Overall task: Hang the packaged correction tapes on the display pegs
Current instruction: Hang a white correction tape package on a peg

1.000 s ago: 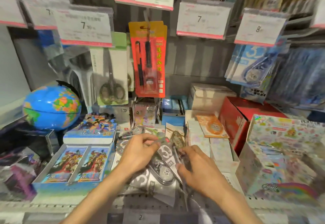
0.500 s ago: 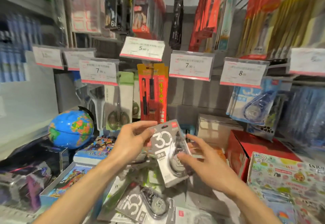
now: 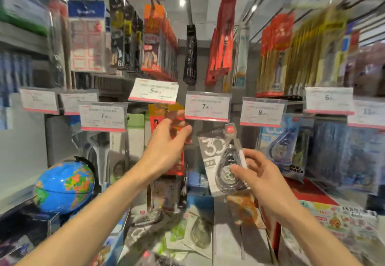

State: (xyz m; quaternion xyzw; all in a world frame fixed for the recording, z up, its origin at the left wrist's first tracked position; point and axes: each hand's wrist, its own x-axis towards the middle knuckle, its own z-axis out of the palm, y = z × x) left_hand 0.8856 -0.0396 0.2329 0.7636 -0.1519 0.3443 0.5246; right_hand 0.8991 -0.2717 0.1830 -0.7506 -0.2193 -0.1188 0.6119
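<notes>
The right hand (image 3: 263,179) has a grey-and-white carded correction tape pack with a big "30" on it (image 3: 221,161), thumb pressed on the clear blister front and the other fingers curled behind the card's right edge, holding it up tilted a bit with its top leaning toward 1 o'clock. The pack sits just below the white "7.90" price tag with the pink bottom strip (image 3: 207,105) and isn't on any peg. The left hand (image 3: 166,143), off at the pack's 9 o'clock, is reaching up with fingers loosely bent in front of the red-orange carded pack hanging there (image 3: 177,162); it's blurry, so whether it's actually gripping that card or just touching it is hard to tell. More grey and green correction tape packs (image 3: 183,231) lie loose on the shelf down at 6 o'clock. A shiny blue plastic globe with coloured continents (image 3: 63,185) sits at 8 o'clock, and a blue-carded correction tape pack (image 3: 280,143) hangs at 3 o'clock under the "8.00" tag (image 3: 262,111).
</notes>
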